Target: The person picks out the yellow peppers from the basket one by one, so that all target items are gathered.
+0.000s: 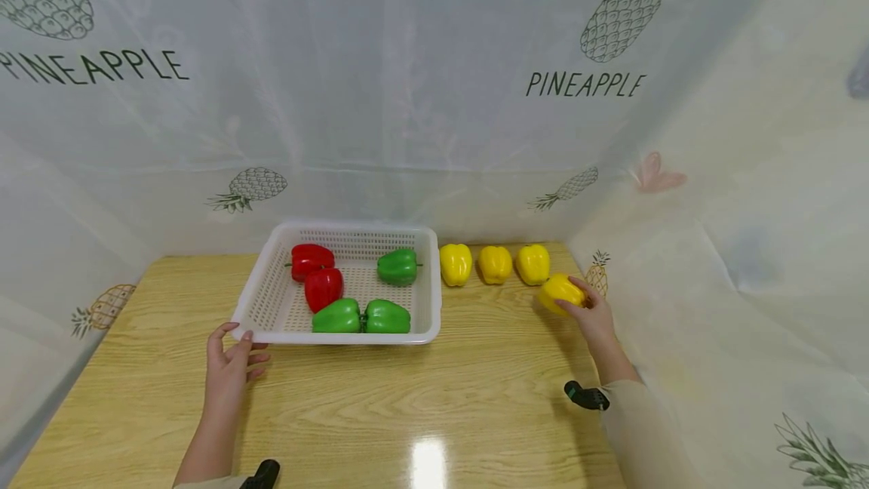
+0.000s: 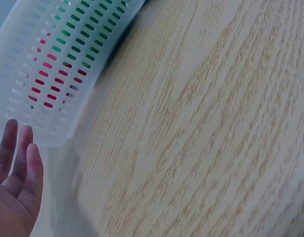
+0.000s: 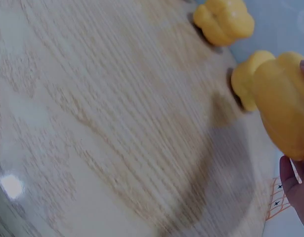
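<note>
My right hand (image 1: 594, 315) holds a yellow bell pepper (image 1: 560, 293) between thumb and fingers, at the right end of the table. That pepper (image 3: 285, 101) fills the right edge of the right wrist view and overlaps another yellow pepper (image 3: 245, 79). At the near left corner of a white plastic basket (image 1: 248, 300), my left hand (image 1: 229, 361) pinches the rim with thumb and index finger. Its other fingers (image 2: 29, 168) extend loosely beside the slotted wall. Inside the basket lie two red bell peppers (image 1: 323, 289) and three green ones (image 1: 388, 317).
Three yellow bell peppers (image 1: 495, 264) stand in a row right of the basket, along the back edge of the wood-grain table (image 1: 407, 391). A pale sheet with pineapple prints (image 1: 380, 112) hangs behind and at both sides. Black wrist devices (image 1: 587, 396) are worn on both arms.
</note>
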Demonstrator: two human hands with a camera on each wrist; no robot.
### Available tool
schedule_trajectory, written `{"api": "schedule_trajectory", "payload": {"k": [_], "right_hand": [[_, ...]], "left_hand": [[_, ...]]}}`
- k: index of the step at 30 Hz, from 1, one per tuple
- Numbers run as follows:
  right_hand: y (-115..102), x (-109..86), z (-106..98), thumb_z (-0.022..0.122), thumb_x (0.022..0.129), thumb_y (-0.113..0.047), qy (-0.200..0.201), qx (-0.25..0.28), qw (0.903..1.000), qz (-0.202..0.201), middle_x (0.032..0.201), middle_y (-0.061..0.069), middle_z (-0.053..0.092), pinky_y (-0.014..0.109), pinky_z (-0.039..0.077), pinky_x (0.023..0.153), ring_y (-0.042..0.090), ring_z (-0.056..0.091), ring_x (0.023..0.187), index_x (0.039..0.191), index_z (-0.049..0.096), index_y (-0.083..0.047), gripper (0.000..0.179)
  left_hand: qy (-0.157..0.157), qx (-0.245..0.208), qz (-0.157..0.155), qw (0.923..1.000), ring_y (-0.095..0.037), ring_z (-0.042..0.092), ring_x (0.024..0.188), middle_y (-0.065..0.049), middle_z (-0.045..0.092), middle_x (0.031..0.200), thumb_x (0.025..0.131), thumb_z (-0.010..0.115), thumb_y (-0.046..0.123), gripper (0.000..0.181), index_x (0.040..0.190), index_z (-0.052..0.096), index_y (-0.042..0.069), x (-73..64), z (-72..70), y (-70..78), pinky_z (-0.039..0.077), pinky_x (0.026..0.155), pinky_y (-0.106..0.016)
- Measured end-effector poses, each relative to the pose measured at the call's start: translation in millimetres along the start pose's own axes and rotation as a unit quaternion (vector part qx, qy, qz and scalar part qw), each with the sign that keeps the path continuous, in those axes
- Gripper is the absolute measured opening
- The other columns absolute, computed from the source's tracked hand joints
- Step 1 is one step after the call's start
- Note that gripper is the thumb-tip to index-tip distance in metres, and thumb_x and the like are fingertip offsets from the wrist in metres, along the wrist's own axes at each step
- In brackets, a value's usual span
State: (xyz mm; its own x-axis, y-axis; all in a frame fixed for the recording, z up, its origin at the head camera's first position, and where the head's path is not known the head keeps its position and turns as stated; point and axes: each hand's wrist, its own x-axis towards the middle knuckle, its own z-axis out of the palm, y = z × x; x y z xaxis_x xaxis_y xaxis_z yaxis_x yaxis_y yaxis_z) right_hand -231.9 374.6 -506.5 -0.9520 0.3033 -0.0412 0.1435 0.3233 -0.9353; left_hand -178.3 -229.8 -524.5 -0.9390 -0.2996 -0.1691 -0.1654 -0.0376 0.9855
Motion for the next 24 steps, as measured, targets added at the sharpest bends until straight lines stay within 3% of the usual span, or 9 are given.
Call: {"api": "schedule_trajectory", "payload": {"k": [6, 9, 24], "right_hand": [[6.8, 5.4, -1.6, 0.070, 0.092, -0.016, 0.013, -0.008, 0.9997, 0.021, 0.153, 0.017, 0.026, 0.041, 0.036, 0.104, 0.034, 0.032, 0.132, 0.148, 0.037, -0.009, 0.065], [11.5, 8.4, -1.7, 0.069, 0.093, -0.013, 0.021, -0.013, 0.9992, 0.033, 0.155, 0.019, 0.023, 0.048, 0.030, 0.109, 0.037, 0.028, 0.134, 0.147, 0.036, -0.009, 0.064], [24.0, 23.9, 3.0, 0.070, 0.091, -0.011, 0.054, -0.008, 0.9974, 0.047, 0.155, 0.021, 0.021, 0.051, 0.021, 0.114, 0.039, 0.024, 0.139, 0.148, 0.030, -0.008, 0.069]], "left_hand": [[-0.002, -0.005, 0.000, 1.0000, -0.009, 0.066, 0.073, 0.009, 0.068, 0.085, 0.104, 0.046, 0.029, 0.031, 0.128, 0.027, 0.031, -1.8, 0.9, 3.0, 0.055, 0.062, -0.023], [-0.005, -0.008, 0.002, 1.0000, -0.010, 0.066, 0.073, 0.008, 0.068, 0.085, 0.104, 0.046, 0.028, 0.031, 0.128, 0.027, 0.029, -2.9, 1.1, 4.2, 0.055, 0.061, -0.023], [-0.007, 0.000, 0.010, 0.9999, -0.009, 0.066, 0.074, 0.012, 0.067, 0.083, 0.104, 0.047, 0.029, 0.033, 0.130, 0.026, 0.029, 1.3, -0.6, -1.5, 0.055, 0.062, -0.024]]}}
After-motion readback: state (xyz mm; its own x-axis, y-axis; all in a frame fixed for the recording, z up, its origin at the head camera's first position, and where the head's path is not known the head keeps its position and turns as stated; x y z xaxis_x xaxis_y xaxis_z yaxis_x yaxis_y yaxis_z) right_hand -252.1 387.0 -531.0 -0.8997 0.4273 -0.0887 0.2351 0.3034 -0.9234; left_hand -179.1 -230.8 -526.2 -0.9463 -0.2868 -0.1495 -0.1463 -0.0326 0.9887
